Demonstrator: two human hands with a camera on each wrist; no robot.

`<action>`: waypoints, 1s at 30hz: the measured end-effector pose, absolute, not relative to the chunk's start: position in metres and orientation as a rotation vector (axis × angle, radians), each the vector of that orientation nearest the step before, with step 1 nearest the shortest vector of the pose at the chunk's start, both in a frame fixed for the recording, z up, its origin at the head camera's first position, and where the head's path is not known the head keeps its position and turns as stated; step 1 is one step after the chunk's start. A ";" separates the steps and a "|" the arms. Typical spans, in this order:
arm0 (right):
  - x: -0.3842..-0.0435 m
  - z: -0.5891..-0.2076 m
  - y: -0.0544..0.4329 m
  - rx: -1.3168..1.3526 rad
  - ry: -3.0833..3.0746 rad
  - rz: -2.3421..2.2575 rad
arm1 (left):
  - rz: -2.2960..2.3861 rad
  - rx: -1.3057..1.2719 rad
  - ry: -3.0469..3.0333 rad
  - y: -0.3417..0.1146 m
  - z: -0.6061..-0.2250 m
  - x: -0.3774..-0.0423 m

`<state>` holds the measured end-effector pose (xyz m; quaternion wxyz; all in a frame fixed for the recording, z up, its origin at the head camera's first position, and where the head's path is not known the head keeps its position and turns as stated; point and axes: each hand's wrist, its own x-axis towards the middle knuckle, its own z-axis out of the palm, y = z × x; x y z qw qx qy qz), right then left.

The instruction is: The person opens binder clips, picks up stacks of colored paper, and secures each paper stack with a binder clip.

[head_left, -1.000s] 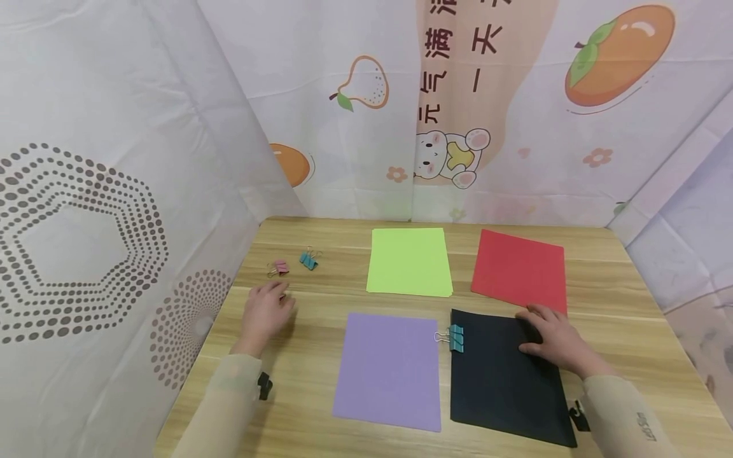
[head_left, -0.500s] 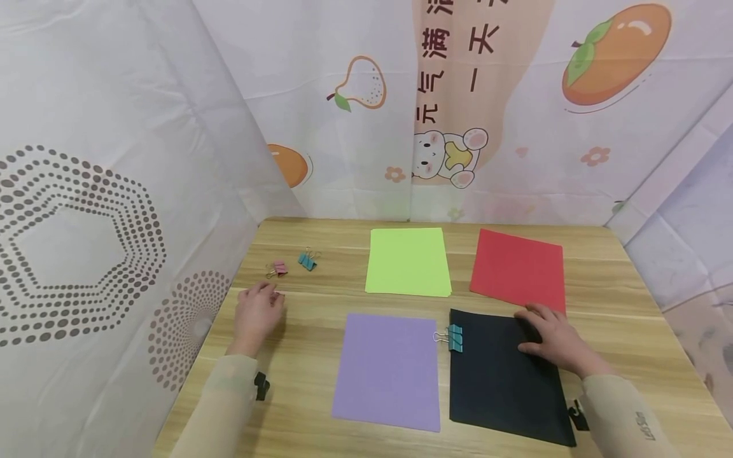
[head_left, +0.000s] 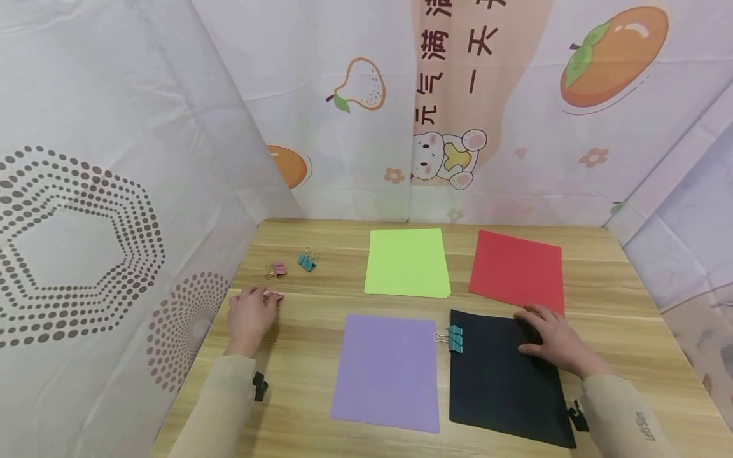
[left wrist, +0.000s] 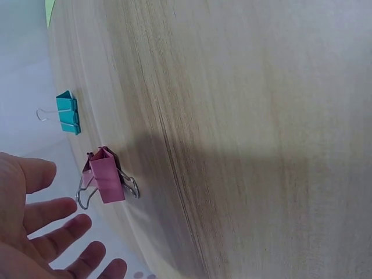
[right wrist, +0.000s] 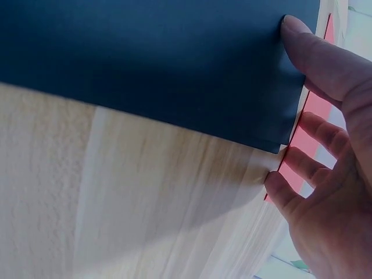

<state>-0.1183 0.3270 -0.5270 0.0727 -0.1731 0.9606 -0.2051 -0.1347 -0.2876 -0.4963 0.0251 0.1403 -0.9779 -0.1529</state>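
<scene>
My left hand (head_left: 251,318) is over the table's left side, its fingers loosely extended and holding nothing. Right by its fingertips lies a pink binder clip (head_left: 273,296), with another pink binder clip (head_left: 278,269) behind it. In the left wrist view a pink binder clip (left wrist: 106,180) stands just off the spread fingers. A teal binder clip (head_left: 307,261) lies farther back. My right hand (head_left: 558,340) rests at the far right corner of the black paper (head_left: 504,381), thumb on its face, fingers spread past its edge. Another teal binder clip (head_left: 455,338) grips the paper's left edge.
Purple paper (head_left: 386,372) lies left of the black paper. Lime green paper (head_left: 407,262) is at the back middle. Red paper (head_left: 518,267) sits behind the black paper, close to my right hand. A printed curtain (head_left: 343,159) hangs along the table's back edge.
My left hand has drawn back a little to the left, and the nearer pink binder clip now shows beside its fingers. The right hand stays on the black paper.
</scene>
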 end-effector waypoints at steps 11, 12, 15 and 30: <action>-0.117 -0.528 0.327 -0.518 2.877 -0.634 | -0.512 0.530 -3.012 -0.292 -0.502 -0.134; -0.117 -0.528 0.327 -0.522 2.876 -0.634 | -0.514 0.537 -3.017 -0.292 -0.502 -0.134; -0.117 -0.528 0.327 -0.519 2.877 -0.636 | -0.528 0.545 -3.024 -0.292 -0.503 -0.134; -0.117 -0.529 0.328 -0.502 2.875 -0.658 | -0.543 0.511 -2.981 -0.293 -0.507 -0.136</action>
